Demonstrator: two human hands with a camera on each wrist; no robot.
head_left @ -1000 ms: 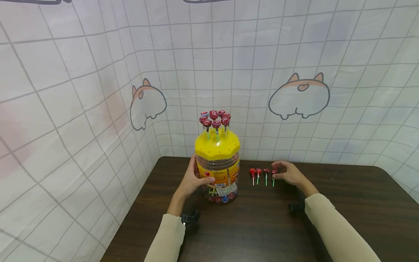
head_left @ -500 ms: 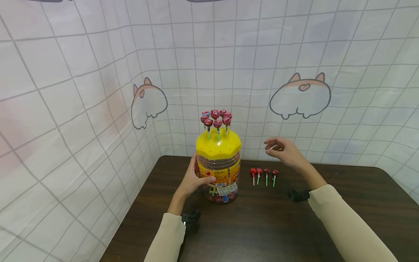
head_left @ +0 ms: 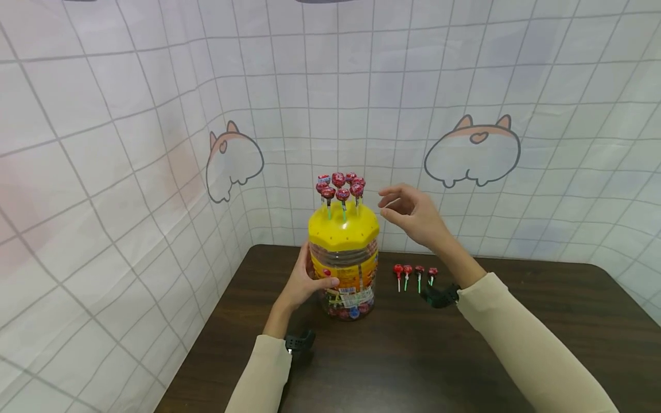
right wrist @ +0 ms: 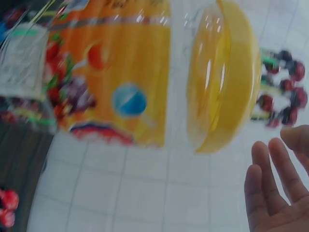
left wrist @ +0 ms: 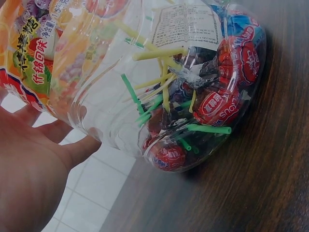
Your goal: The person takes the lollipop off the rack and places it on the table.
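Note:
A transparent plastic candy jar (head_left: pixel 356 275) with an orange label and a yellow lid (head_left: pixel 343 234) stands upright on the table. Several red-wrapped lollipops (head_left: pixel 343 195) stick up from the lid's top. My left hand (head_left: pixel 298 284) grips the jar's left side, thumb across the front; its other fingers are partly hidden behind. Wrapped candies and green and yellow sticks (left wrist: pixel 140 101) show through the jar's base in the left wrist view. Beside the lid, to its right, my right hand (head_left: pixel 415 215) hovers with loosely bent fingers, holding nothing.
Several loose lollipops (head_left: pixel 398 268) lie in a row on the dark wooden table (head_left: pixel 372 361), right of the jar. A white grid-patterned cloth (head_left: pixel 392 115) hangs behind and to the left. Each wrist wears a black band (head_left: pixel 299 342).
My right hand has risen from the loose lollipops and moved left to beside the jar's lid, without picking any up. The left hand and jar have hardly moved.

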